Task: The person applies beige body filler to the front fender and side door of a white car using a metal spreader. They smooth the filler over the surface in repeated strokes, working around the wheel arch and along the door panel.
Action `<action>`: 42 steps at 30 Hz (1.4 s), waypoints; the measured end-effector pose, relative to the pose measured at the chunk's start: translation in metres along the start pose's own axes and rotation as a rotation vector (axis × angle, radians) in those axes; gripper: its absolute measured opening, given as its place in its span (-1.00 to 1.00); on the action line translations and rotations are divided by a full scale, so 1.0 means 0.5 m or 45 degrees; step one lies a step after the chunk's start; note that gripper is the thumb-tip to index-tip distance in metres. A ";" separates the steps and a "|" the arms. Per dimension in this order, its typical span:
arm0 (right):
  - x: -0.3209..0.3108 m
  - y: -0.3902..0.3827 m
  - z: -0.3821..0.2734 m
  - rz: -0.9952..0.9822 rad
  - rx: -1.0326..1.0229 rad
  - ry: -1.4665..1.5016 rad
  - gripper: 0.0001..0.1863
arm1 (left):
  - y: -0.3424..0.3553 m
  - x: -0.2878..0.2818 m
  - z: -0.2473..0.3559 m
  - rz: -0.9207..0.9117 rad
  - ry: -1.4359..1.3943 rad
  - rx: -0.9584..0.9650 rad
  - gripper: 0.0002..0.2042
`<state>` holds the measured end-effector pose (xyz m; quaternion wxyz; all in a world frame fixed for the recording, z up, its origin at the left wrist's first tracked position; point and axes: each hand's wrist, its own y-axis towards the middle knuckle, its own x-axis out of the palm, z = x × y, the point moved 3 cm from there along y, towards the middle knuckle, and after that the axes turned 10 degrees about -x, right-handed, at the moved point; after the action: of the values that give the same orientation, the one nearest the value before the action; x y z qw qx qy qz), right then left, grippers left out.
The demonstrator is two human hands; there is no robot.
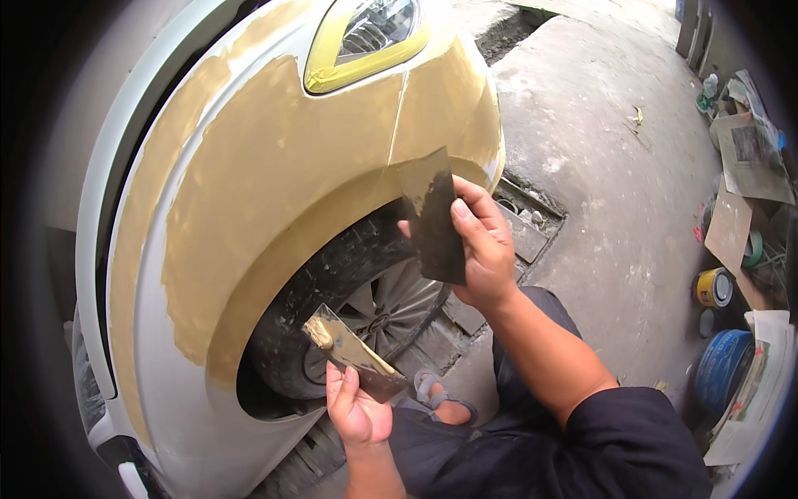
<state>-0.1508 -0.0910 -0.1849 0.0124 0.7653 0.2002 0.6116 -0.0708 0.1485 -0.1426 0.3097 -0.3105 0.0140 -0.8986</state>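
Note:
My right hand (482, 249) grips a dark flat spreader (434, 237), held upright with pale residue near its top, in front of the wheel arch. Lower down, my left hand (362, 403) holds a second flat plate (366, 368), tilted, with a lump of beige filler (320, 331) on one end and a streak along its edge. Both are close to a white car body panel (266, 166) largely coated in tan filler, with yellow tape (331, 76) around a light. Behind the plates are the tyre (295, 303) and silver wheel (391, 303).
My sandalled foot (449, 407) is below the wheel, beside a drain grate (532, 233) in the concrete floor (607, 191). Along the right are a yellow tin (713, 288), a blue container (721, 370), cardboard sheets (729, 241), papers (748, 399) and a tape roll (753, 248).

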 end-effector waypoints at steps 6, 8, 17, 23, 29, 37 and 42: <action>0.026 0.009 0.023 0.103 -0.044 0.075 -0.66 | -0.009 -0.009 0.001 0.026 0.019 0.033 -0.53; 0.030 0.009 0.026 0.111 -0.044 0.082 -0.67 | -0.010 -0.012 0.000 0.043 0.030 0.039 -0.52; 0.029 0.007 0.037 0.125 -0.041 0.063 -0.67 | -0.015 -0.021 -0.002 0.056 0.020 0.024 -0.53; 0.024 -0.010 0.057 0.075 -0.048 -0.082 -0.63 | -0.017 -0.022 -0.004 0.142 0.027 0.045 -0.52; 0.028 -0.057 0.086 0.065 -0.035 -0.154 -0.61 | -0.014 -0.018 -0.004 0.189 0.030 0.062 -0.50; 0.018 -0.101 0.109 0.031 0.038 -0.190 -0.59 | -0.021 -0.032 -0.009 0.181 0.056 0.054 -0.52; -0.004 -0.131 0.050 -0.168 0.072 -0.461 -0.54 | -0.008 -0.027 -0.014 0.031 0.126 0.014 -0.46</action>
<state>-0.1466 -0.0256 -0.2105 0.0666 0.8481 0.2616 0.4560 -0.0686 0.1582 -0.1548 0.3213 -0.2639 0.0279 -0.9090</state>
